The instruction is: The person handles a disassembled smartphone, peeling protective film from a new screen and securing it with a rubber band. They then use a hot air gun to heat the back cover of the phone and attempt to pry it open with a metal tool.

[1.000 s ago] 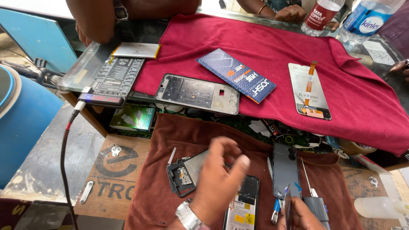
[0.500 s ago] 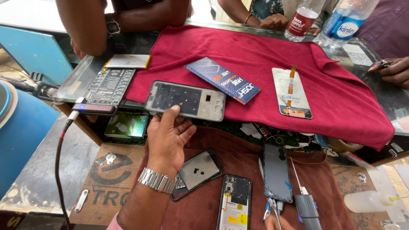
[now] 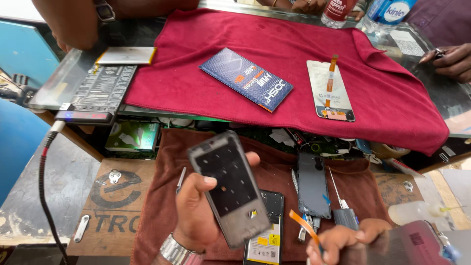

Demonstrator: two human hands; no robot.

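Low in the view, over the brown cloth: both of the person's own hands are at work, each holding a phone part.
Left hand [image 3: 196, 216]: raised above the cloth, thumb and fingers closed round the edges of a grey phone frame [image 3: 229, 189], which is tilted and slightly blurred; a metal watch sits on the wrist.
Right hand [image 3: 343, 240]: at the bottom edge, fingers curled and pinching a dark glossy screen panel [image 3: 397, 245]; an orange flex ribbon [image 3: 305, 226] sticks out beside the fingers.
Opened phone [image 3: 266, 225]: flat on the brown cloth [image 3: 157, 206] just under the frame, back off, its battery with a yellow label showing.
Second dark panel [image 3: 313, 184]: lying on the same cloth to the right, with tweezers [image 3: 294, 184] and a small screwdriver [image 3: 338, 194] beside it.
Progress, as a judgement: the phone looks already taken apart, with frame and screen separated and lifted; nothing seen yet is rejoined, so fitting and closing appear to remain.
Red cloth [image 3: 196, 88]: spread on the glass counter beyond, carrying a blue flat box [image 3: 245, 78] and a white replacement display [image 3: 329, 91] with an orange ribbon.
Left of the counter: a black screwdriver-bit case [image 3: 100, 91], a silver slab [image 3: 126, 55], and a braided cable [image 3: 44, 176] hanging down.
Other people: a forearm [image 3: 73, 22] at the top left and a hand [image 3: 449, 61] at the right edge, neither touching the parts.
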